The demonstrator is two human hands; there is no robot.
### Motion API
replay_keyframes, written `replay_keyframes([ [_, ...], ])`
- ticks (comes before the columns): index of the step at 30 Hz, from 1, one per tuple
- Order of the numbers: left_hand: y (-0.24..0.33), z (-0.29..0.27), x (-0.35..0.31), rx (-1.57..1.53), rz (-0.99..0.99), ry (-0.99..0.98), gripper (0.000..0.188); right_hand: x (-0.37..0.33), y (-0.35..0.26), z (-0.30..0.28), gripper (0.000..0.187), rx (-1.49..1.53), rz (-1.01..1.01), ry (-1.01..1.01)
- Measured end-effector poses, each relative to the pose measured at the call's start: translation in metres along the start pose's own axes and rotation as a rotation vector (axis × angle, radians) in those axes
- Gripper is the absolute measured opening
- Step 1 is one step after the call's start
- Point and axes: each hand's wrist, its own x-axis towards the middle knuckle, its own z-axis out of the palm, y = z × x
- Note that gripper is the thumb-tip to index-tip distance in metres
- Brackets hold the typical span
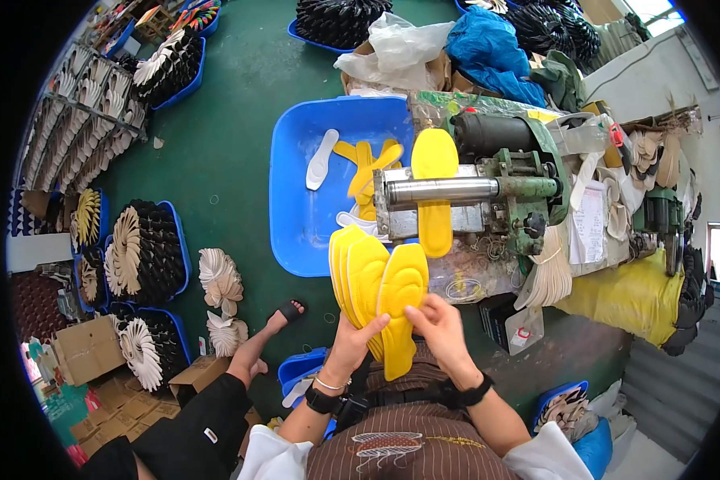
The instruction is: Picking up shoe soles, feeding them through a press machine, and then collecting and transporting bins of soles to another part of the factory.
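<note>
Fanned stack of yellow insoles (pixel 356 268) is up in front of the person's torso, just below the machine's near side in view. Left hand (pixel 350 348) is closed on the stack's lower end, thumb over the top face. Right hand (pixel 442 332) pinches the edge of the frontmost insole (pixel 402 292), which overlaps the rest and hangs lowest. Both hands loaded.

Just beyond: metal roller (pixel 444 189) on a green machine (pixel 528 188), with a single yellow insole (pixel 436 232) lying crosswise under it, both ends sticking out. Neither hand touches that one. Black cylindrical motor (pixel 492 134) behind the roller.

Left of the machine: blue tub (pixel 292 240), yellow insoles (pixel 364 164) scattered inside, some crossed, plus a white insole (pixel 322 160) lying apart from them.

Right of the machine: tied bundle of pale strips (pixel 552 280), near a yellow sheet (pixel 628 300).

Further out, left: another person's leg (pixel 248 352) in a black sandal (pixel 291 310), tubs of fanned black and pale pieces (pixel 140 252), cardboard boxes (pixel 92 348), loaded rack (pixel 84 120). Green floor (pixel 232 120) under all that.
</note>
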Motion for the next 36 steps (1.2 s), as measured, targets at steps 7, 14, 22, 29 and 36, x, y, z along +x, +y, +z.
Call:
replay_keyframes([
  [7, 0.004, 0.002, -0.005, -0.341, -0.118, 0.021, 0.046, 0.056, -0.030, -0.028, 0.015, -0.026, -0.236, 0.081],
  [14, 0.000, 0.005, -0.005, -0.119, -0.055, 0.075, 0.040, 0.030, -0.021, -0.034, 0.011, 0.065, -0.087, 0.172],
  [22, -0.004, 0.009, 0.000, -0.199, -0.042, 0.066, 0.045, 0.010, 0.000, -0.019, 0.017, 0.067, -0.082, 0.102],
  [29, 0.000, 0.017, 0.004, -0.315, -0.074, -0.019, 0.051, 0.023, -0.003, -0.007, 0.011, -0.141, -0.123, 0.000],
  [36, -0.010, 0.017, 0.006, -0.259, -0.094, 0.092, 0.044, 0.058, -0.016, -0.045, 0.010, -0.088, -0.259, 0.179],
])
